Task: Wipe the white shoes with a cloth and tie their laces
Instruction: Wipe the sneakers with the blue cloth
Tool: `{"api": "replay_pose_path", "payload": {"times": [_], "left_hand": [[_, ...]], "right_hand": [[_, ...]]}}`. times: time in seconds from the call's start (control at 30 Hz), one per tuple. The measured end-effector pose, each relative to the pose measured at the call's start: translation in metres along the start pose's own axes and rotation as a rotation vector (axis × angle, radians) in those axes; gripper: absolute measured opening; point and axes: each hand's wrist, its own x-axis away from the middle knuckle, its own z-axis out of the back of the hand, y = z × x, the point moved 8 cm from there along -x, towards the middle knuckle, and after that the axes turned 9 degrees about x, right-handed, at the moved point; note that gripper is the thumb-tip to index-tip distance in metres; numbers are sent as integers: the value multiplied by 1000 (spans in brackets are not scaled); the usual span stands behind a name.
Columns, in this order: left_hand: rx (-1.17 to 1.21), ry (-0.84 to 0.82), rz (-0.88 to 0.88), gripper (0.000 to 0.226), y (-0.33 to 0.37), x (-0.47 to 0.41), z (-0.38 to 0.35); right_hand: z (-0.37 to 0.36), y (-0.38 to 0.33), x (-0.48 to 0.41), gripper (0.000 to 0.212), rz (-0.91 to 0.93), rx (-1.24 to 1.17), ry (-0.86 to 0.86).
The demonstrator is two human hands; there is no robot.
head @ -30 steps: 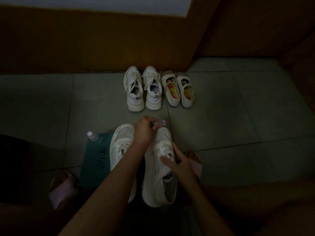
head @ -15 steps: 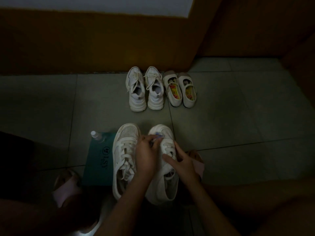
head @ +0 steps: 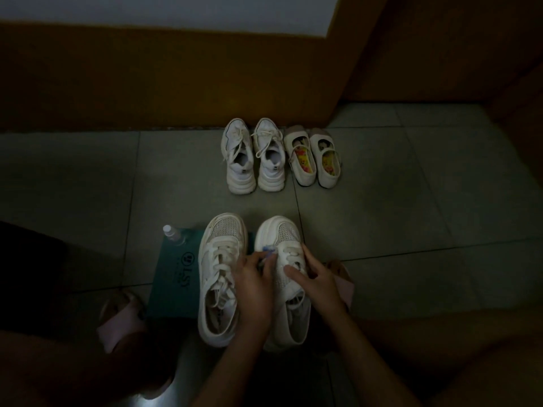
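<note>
On the floor (head: pixel 382 215), my left hand (head: pixel 255 284), grip pinching the cloth (head: pixel 268 249), wipes the right white shoe (head: pixel 289 236) that my right hand (head: pixel 318 279) clasps; the laces (head: pixel 219 268) look untied, so tying remains.

**Whites, Teal and Pink on Grey Tile**

Left shoe (head: pixel 219 277) and right shoe (head: pixel 283 235): off-white, white laces, toe panels pricked with small holes. Cloth (head: pixel 268 248): pale, flecked with blue. Box (head: pixel 173 277): teal, dark lettering. Bottle (head: pixel 172 232): clear, white cap. Sneakers (head: pixel 238 163): white all over, a small dark tag at each heel. Strap shoes (head: pixel 327 171): cream, insoles in a yellow, pink and red floral print. Slippers (head: pixel 120 326): pale pink. Floor (head: pixel 411 215): grey-green tiles, thin dark joints. Wall (head: pixel 147 83): brown below, white above.
</note>
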Motion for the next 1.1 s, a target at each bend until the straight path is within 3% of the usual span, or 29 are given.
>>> {"api": "replay_pose_path", "payload": {"times": [0.33, 0.57, 0.73, 0.9, 1.1], "left_hand": [[-63, -66, 18, 36, -17, 7, -4], [-34, -47, 60, 21, -14, 20, 4], [-52, 0, -18, 18, 18, 0, 10], [-98, -64, -50, 20, 26, -29, -2], [-126, -102, -33, 21, 10, -22, -8]], "right_hand": [[4, 2, 1, 64, -19, 6, -8], [8, 1, 3, 60, -28, -4, -25], [17, -1, 9, 37, -31, -8, -5], [11, 0, 7, 58, -28, 48, -2], [11, -2, 5, 58, -18, 29, 13]]}}
